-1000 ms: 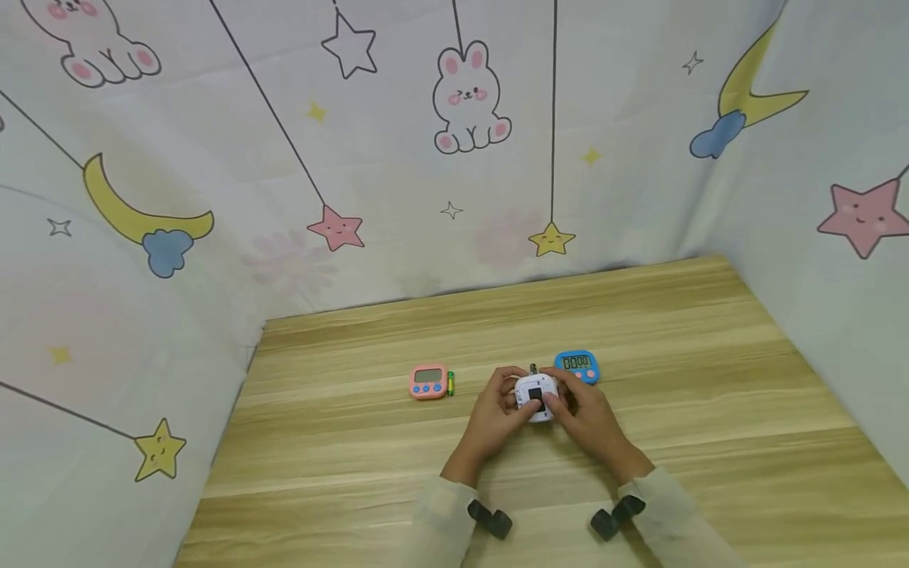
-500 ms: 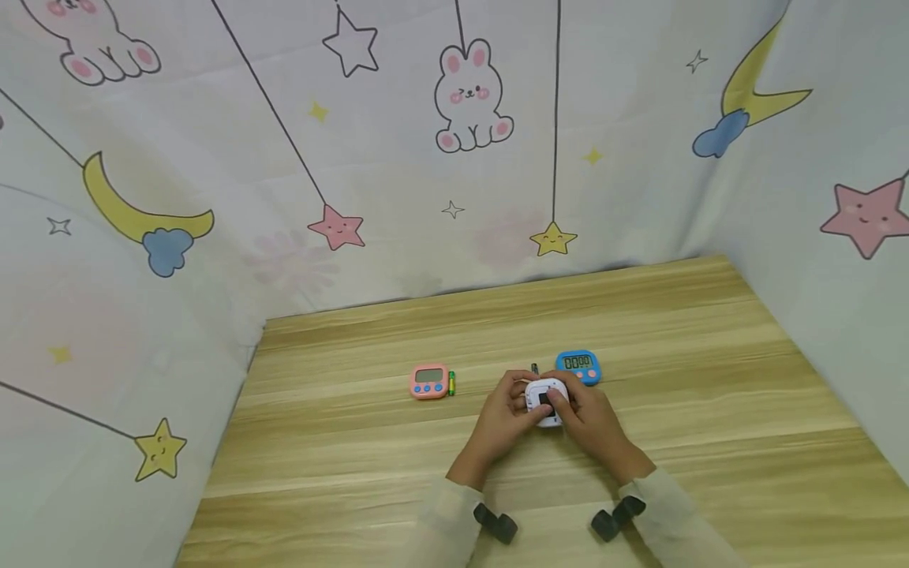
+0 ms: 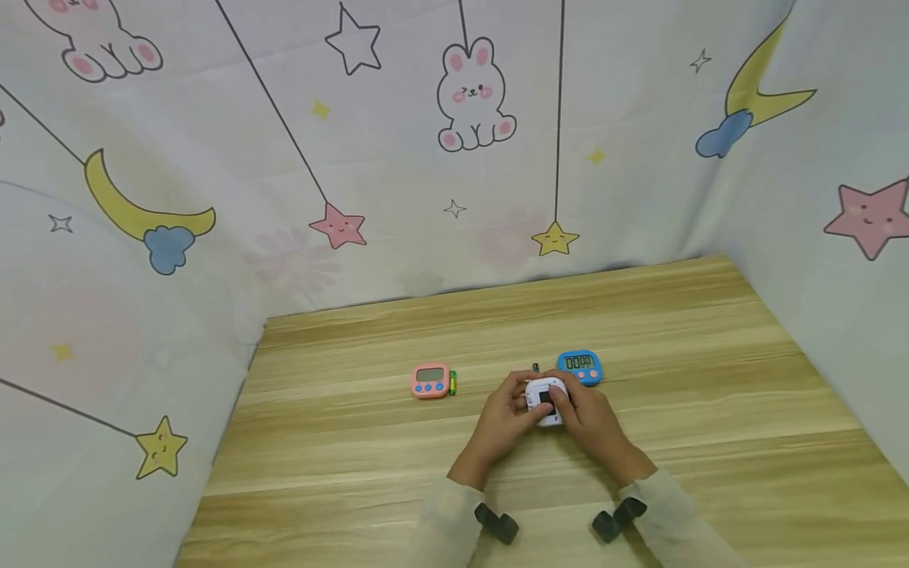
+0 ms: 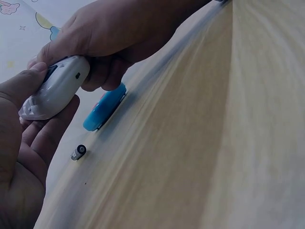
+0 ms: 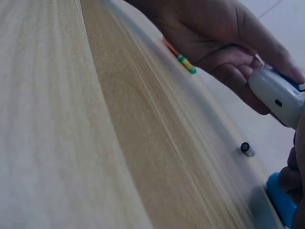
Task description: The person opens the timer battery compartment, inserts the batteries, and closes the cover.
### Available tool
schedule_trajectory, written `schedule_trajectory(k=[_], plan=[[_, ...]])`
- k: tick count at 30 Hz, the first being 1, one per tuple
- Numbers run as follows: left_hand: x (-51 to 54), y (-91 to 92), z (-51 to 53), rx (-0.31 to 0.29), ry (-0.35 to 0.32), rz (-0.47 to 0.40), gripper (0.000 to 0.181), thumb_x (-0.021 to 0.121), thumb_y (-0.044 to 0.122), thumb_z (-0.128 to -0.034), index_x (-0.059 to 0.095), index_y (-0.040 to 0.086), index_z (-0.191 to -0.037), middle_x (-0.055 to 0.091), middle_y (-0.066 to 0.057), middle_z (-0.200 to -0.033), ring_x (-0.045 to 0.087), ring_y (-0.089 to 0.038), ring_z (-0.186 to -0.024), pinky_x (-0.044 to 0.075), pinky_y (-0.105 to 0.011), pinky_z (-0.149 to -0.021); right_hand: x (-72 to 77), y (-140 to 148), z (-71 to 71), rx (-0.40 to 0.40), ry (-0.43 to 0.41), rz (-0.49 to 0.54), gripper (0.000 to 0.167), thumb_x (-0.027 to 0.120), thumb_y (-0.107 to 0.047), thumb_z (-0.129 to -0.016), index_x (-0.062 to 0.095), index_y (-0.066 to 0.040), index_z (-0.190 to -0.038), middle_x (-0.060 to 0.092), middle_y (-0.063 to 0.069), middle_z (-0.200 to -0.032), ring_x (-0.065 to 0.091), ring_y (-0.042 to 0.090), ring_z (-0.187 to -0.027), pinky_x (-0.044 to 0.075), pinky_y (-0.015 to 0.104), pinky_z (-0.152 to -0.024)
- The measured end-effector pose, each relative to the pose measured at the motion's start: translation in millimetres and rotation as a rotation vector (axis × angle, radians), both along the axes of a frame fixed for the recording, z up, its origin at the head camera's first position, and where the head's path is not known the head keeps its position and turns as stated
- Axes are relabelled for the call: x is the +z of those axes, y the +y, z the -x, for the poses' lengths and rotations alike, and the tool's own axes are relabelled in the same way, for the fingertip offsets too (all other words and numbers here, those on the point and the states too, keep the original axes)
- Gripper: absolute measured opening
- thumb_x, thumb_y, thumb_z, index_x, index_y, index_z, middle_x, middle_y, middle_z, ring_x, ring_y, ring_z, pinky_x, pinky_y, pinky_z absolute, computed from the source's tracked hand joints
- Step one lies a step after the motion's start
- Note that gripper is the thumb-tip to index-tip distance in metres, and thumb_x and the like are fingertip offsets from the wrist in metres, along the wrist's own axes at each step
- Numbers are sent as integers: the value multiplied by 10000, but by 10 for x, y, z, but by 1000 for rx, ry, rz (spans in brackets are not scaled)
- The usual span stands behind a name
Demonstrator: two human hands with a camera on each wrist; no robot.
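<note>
Between both hands is a small white digital timer [image 3: 537, 387], held above the table with its back, marked by a dark square, turned up. My left hand [image 3: 499, 422] grips its left side, thumb on the back and fingers beneath. The right hand [image 3: 595, 418] holds the other side, its thumb pressing near the dark square. In the left wrist view the timer's [image 4: 59, 93] rounded white edge shows a small dark slot. A dark small battery [image 4: 78, 152] lies on the table just beyond the hands. Right behind the right hand's fingers is a blue timer [image 3: 580, 368] reading zeros.
A pink timer [image 3: 430, 381] with a blank screen lies to the left, a green and yellow battery [image 3: 453, 383] close against its right side. The wood-grain table [image 3: 327, 450] is bounded by a white patterned cloth [image 3: 398, 181] at the back and sides.
Over the last second both hands have shifted the white timer slightly right and toward me, uncovering more of the dark battery. The right thumb has moved up over the dark square.
</note>
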State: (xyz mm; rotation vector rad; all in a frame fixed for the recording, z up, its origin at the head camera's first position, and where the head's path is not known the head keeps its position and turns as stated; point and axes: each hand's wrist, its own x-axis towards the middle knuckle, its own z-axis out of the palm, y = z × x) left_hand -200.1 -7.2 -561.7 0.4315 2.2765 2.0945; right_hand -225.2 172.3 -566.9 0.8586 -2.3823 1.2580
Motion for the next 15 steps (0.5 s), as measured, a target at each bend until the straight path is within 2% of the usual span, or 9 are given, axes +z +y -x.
schedule_trajectory(k=[15], plan=[[20, -10, 1, 19, -6, 25, 428, 721, 135, -887, 544, 128, -1277, 665, -85, -1152, 672, -145, -970, 550, -272, -747, 26, 10, 9, 4, -7, -27, 234, 517, -103, -1002, 585, -123, -1225, 692, 34, -953, 583, 114, -755, 499, 374, -659]])
